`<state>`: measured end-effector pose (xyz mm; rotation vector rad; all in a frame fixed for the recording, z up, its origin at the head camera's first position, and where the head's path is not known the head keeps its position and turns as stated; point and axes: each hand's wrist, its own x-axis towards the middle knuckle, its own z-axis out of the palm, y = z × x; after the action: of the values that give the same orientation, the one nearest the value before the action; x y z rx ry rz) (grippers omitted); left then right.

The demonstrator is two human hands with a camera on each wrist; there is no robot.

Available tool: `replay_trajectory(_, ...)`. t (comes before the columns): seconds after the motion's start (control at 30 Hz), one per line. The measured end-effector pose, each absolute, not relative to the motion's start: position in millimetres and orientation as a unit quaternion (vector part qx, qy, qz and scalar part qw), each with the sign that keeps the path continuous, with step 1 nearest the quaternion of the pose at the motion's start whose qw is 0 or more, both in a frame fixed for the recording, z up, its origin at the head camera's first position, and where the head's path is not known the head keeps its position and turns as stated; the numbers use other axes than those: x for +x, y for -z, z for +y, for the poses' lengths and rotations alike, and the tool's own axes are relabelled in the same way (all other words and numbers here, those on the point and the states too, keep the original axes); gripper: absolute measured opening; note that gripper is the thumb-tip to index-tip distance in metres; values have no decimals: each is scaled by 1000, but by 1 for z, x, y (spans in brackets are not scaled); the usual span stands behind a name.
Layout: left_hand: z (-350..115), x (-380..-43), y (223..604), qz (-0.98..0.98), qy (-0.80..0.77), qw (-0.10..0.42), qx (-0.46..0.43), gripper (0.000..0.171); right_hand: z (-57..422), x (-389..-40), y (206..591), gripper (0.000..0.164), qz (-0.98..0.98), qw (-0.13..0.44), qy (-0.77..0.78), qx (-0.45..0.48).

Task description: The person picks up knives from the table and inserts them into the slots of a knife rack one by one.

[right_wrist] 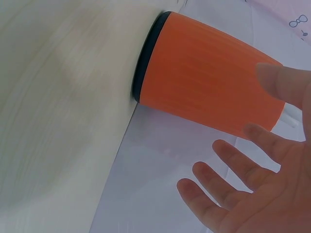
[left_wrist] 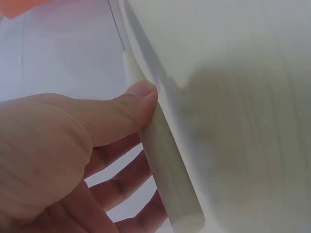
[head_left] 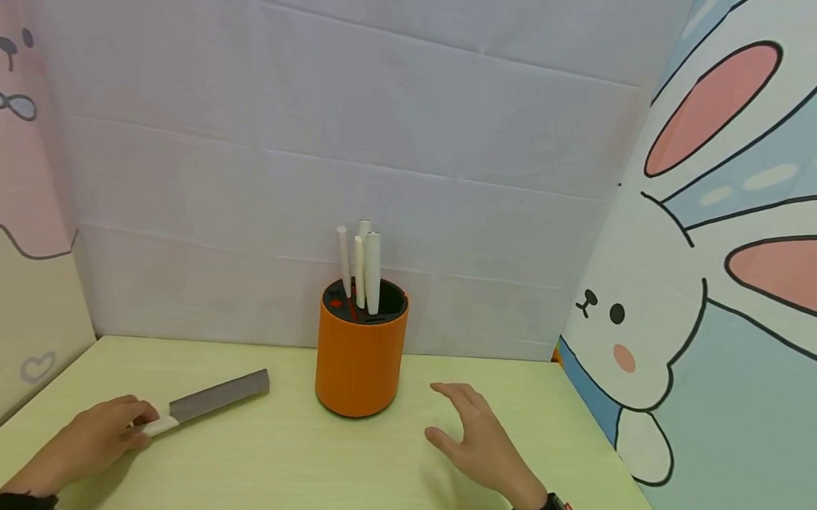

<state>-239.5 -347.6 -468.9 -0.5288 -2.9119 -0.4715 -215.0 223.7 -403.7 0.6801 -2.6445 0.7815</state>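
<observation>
My left hand [head_left: 104, 428] holds a kitchen knife [head_left: 221, 395] by its white handle [left_wrist: 170, 170], thumb on one side and fingers on the other. Its broad, square-ended grey blade points right, toward an orange round knife block [head_left: 359, 368], low over the tabletop. My right hand [head_left: 483, 448] is raised to the right of the block, thumb and fingers spread, holding nothing. In the right wrist view the fingers overlap the block's orange side [right_wrist: 209, 73]. Several white handles [head_left: 374, 272] stick up from its black slotted top [head_left: 386, 309].
A pale wooden table [head_left: 286, 472] carries everything. Behind it hangs a creased white sheet [head_left: 245, 200]. A pink and cream panel [head_left: 18, 304] borders the left, a rabbit-print panel [head_left: 732, 426] the right.
</observation>
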Motion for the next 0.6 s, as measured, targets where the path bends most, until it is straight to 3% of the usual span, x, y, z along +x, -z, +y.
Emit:
replay_trajectory(0.27, -326, -228, 470, -942, 157, 151, -255, 27, 224, -215, 403, 57, -922, 146, -272, 233)
replay_trajectory(0.6, -308, -224, 472, -892, 174, 209, -360, 36, 225, -214, 403, 56, -921, 150, -270, 238)
